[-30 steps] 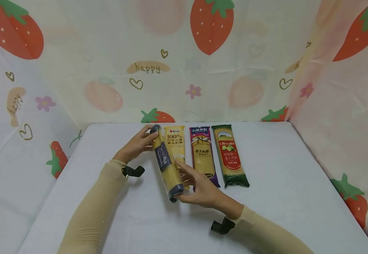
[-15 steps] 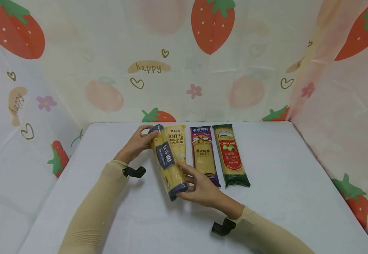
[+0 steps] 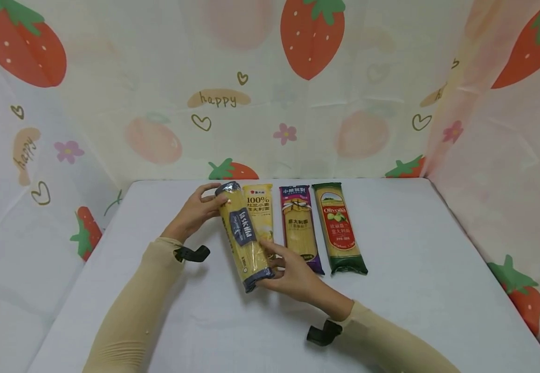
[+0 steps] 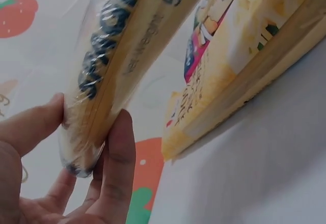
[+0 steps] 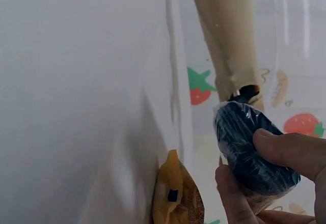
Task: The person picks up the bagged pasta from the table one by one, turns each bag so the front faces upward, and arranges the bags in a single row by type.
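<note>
Both hands hold a clear-wrapped pack of spaghetti (image 3: 243, 241) with dark blue ends and a blue "la sicilia" label, raised above the table and tilted. At its far end my left hand (image 3: 200, 210) pinches it between thumb and fingers; the left wrist view shows this grip on the pack (image 4: 109, 76). Around the near end are the thumb and fingers of my right hand (image 3: 295, 274), and the pack's dark blue end (image 5: 252, 147) faces the right wrist view. Partly hidden behind it lies a yellow spaghetti pack (image 3: 260, 207).
On the white table (image 3: 405, 269), right of the yellow pack, lie a purple and blue spaghetti pack (image 3: 299, 228) and a green and red Olivoila pack (image 3: 339, 228), roughly side by side. A strawberry-print cloth (image 3: 260, 129) rises behind the table and along both sides.
The held pack has rolled so its label faces up more fully toward the head view. Over the last half second both hands have shifted slightly left with it. The other packs stay put.
</note>
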Demonstrator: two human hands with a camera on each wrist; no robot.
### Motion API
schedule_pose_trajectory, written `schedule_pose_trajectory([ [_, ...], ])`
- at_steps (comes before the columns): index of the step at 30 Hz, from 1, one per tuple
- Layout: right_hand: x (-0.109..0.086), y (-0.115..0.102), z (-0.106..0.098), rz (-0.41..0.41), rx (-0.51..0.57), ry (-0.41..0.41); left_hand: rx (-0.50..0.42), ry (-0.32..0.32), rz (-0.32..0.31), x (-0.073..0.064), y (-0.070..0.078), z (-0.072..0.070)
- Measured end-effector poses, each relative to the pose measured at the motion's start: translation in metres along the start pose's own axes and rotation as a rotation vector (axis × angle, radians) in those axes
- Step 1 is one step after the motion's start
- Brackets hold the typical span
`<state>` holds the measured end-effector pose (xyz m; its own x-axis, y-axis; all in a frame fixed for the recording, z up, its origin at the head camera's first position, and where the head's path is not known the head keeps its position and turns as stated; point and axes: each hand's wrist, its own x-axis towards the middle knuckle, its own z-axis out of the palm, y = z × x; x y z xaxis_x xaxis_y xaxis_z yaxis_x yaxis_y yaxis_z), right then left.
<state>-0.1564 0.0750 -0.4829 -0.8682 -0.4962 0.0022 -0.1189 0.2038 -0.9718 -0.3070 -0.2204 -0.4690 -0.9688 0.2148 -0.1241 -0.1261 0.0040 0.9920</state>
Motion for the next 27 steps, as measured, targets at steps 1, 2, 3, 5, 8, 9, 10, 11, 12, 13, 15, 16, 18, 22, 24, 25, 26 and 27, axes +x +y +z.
schedule_pose_trajectory([
  [1,0.001,0.0,0.001,-0.002,-0.015,0.0,-0.009,0.008,0.003,0.001,-0.001,0.0],
  [2,0.002,0.0,0.001,-0.003,-0.025,-0.002,-0.009,0.014,0.007,0.001,-0.001,0.001],
  [3,0.002,0.0,0.002,-0.007,-0.027,-0.008,-0.012,0.021,0.009,0.002,-0.002,0.001],
  [5,0.004,0.0,0.003,-0.007,-0.029,-0.018,-0.009,0.038,0.009,0.002,-0.002,0.002],
  [8,0.007,0.0,0.007,-0.007,-0.02,-0.036,0.009,0.067,0.005,0.003,-0.002,0.002],
  [9,0.009,-0.001,0.008,-0.006,-0.021,-0.038,0.02,0.078,0.005,0.003,-0.001,0.001],
  [10,0.011,-0.001,0.009,-0.001,-0.025,-0.036,0.035,0.088,0.007,0.004,-0.001,0.001],
  [11,0.013,-0.002,0.01,0.003,-0.031,-0.033,0.056,0.096,0.008,0.004,0.0,0.0],
  [12,0.016,-0.003,0.012,0.003,-0.034,-0.03,0.077,0.1,0.01,0.005,0.001,-0.001],
  [13,0.018,-0.004,0.014,0.008,-0.039,-0.025,0.097,0.103,0.009,0.005,0.002,-0.002],
  [15,0.023,-0.006,0.018,0.018,-0.037,-0.019,0.136,0.104,-0.001,0.005,0.005,-0.004],
  [16,0.025,-0.007,0.02,0.022,-0.033,-0.018,0.151,0.103,-0.01,0.005,0.006,-0.004],
  [18,0.03,-0.009,0.024,0.034,-0.027,-0.018,0.175,0.095,-0.027,0.005,0.008,-0.006],
  [22,0.038,-0.012,0.03,0.056,-0.062,-0.009,0.189,0.051,-0.042,0.006,0.01,-0.01],
  [24,0.043,-0.013,0.033,0.068,-0.074,-0.005,0.193,0.023,-0.039,0.008,0.01,-0.013],
  [25,0.045,-0.013,0.034,0.075,-0.082,-0.005,0.198,0.014,-0.038,0.009,0.01,-0.015],
  [26,0.048,-0.013,0.035,0.081,-0.086,-0.004,0.206,0.008,-0.038,0.01,0.01,-0.016],
  [27,0.05,-0.013,0.035,0.089,-0.088,-0.006,0.21,0.004,-0.037,0.012,0.01,-0.018],
])
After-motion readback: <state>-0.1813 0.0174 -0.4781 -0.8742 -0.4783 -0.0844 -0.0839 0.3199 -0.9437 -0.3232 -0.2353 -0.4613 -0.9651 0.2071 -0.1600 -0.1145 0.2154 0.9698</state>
